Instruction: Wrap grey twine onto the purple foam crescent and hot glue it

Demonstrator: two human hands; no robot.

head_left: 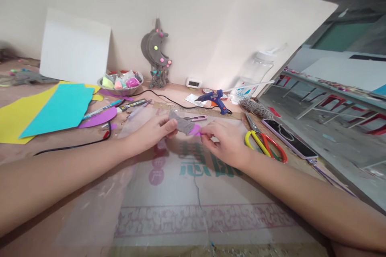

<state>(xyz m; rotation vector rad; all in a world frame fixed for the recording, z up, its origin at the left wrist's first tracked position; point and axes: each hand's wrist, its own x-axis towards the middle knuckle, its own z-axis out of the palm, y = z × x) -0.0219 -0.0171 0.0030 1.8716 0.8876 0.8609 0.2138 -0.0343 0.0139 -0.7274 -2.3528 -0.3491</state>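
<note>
My left hand [157, 131] is closed on a small piece wrapped in grey yarn [183, 124], thumb on top and fingers beneath. A bare purple end [196, 129] sticks out of the wrapping on the right. At that end, the thumb and forefinger of my right hand [224, 141] are pinched together. A loose strand of grey yarn [197, 193] trails toward me over a printed plastic sheet [169, 192]. Just behind the wrapped piece lies a pink-handled cutter [198, 118].
Scissors [265, 141], a phone [289, 138] and a grey yarn skein [256, 108] lie right. Behind are a blue glue gun [215, 98], a bottle [253, 74], a clock [193, 83] and a moon-shaped ornament [153, 50]. Coloured sheets [60, 106] and a bowl [111, 90] are left.
</note>
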